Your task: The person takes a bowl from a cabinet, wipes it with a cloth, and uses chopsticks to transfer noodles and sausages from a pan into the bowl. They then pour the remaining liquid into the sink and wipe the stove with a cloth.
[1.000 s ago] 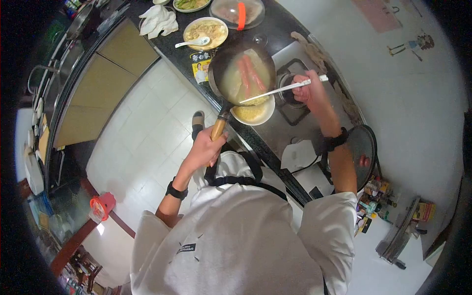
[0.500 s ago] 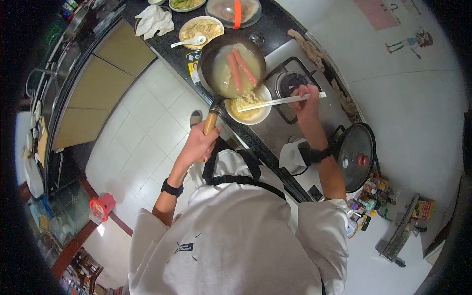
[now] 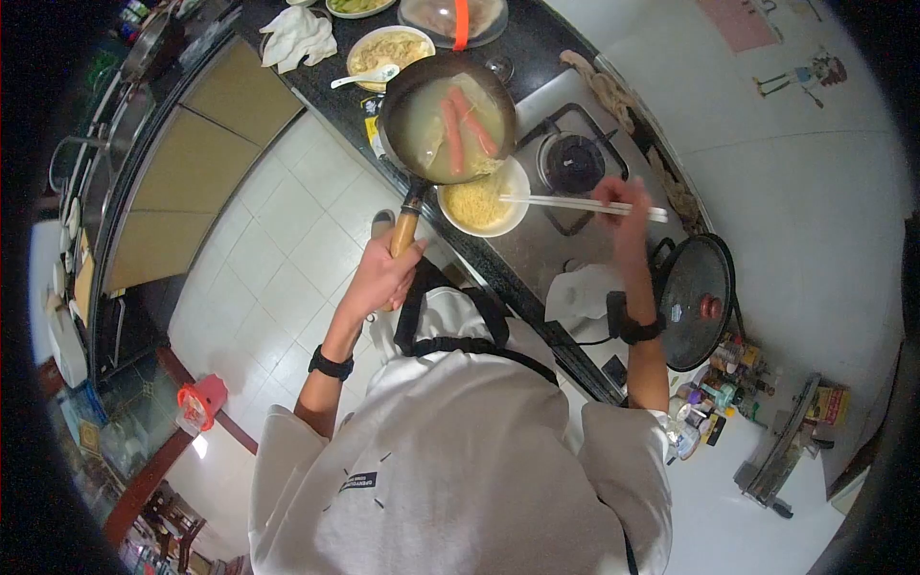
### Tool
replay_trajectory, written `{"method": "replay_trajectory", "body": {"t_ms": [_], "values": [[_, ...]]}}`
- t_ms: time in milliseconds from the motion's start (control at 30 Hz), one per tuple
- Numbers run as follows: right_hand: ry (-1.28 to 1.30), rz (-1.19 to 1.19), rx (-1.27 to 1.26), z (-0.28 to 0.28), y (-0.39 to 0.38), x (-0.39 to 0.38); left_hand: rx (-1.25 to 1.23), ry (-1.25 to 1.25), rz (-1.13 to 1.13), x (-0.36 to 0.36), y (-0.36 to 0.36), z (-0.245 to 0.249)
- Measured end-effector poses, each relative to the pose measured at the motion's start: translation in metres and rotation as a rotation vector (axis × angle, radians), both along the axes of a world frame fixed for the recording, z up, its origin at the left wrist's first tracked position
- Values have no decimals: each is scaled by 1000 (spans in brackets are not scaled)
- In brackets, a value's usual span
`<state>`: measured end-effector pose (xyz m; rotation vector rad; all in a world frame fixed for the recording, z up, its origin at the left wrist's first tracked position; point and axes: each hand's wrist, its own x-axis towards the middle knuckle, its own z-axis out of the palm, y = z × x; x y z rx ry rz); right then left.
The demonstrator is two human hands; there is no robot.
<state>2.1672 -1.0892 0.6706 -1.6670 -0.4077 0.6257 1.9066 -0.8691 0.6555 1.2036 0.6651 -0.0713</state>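
My left hand (image 3: 385,275) is closed round the wooden handle of a dark frying pan (image 3: 401,96). Cloudy broth and two pink sausages (image 3: 452,139) are in the pan, which is held over the rim of a white bowl (image 3: 525,196). Yellow noodles (image 3: 474,203) fill the bowl. My right hand (image 3: 623,204), a little blurred, grips a pair of white chopsticks (image 3: 556,201) whose tips reach the noodles at the bowl's right side.
A gas burner (image 3: 571,161) is right of the bowl. Behind the pan stand a dish of food with a white spoon (image 3: 369,77), a covered dish (image 3: 484,19) and a white cloth (image 3: 299,38). A large lid (image 3: 685,316) leans by the wall.
My right hand has moved right and slightly down, drawing the chopsticks back across the bowl. The noodle strands raised toward the pan's rim now lie lower in the bowl. The pan has shifted slightly.
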Motion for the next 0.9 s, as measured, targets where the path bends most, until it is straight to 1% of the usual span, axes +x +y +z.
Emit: {"method": "replay_trajectory", "body": {"t_ms": [67, 133, 167, 233, 267, 333, 367, 400, 467, 500, 567, 600, 667, 700, 733, 800, 833, 867, 900], "values": [[33, 10, 15, 15, -7, 6, -3, 6, 2, -1, 0, 0], [75, 12, 197, 39, -7, 6, -1, 3, -15, -3, 0, -2], [77, 14, 198, 49, -4, 5, 0, 4, -13, -3, 0, -2], [120, 8, 307, 67, 1, 3, 43, 25, -14, -4, -3, -3], [121, 7, 307, 71, 6, 5, 44, 27, -15, -5, -3, -4], [74, 115, 63, 72, 23, 19, 19, 0, -20, -6, -4, -6], [36, 152, -12, 68, 34, 27, 20, 0, -22, -6, -4, -7], [37, 149, -11, 62, 46, 38, 13, 2, -28, -6, -4, -8], [-42, 449, -56, 51, 68, 58, 7, 5, -34, -6, -4, -8], [-42, 448, -55, 48, 76, 58, 3, 27, -36, -5, -6, -6], [106, 432, -172, 46, 90, 58, 0, 44, -35, -3, -7, -5], [104, 435, -173, 40, 91, 63, -19, 44, -35, -3, -8, -6], [236, 397, -102, 22, 90, 70, -41, 45, -24, -2, -9, -7], [223, 299, -85, 21, 87, 65, -37, 34, -34, -2, -9, -7], [223, 310, -86, 16, 83, 63, -31, 23, -42, -2, -8, -7], [346, 133, 74, 4, 72, 58, -33, 17, -34, -2, -8, -7], [477, -1, 114, 2, 71, 52, -34, 7, -37, -2, -7, -8], [477, 2, 114, -4, 66, 50, -34, 7, -34, -2, -6, -7], [559, -13, 160, -7, 61, 47, -23, 28, -38, -2, -4, -6]]}}
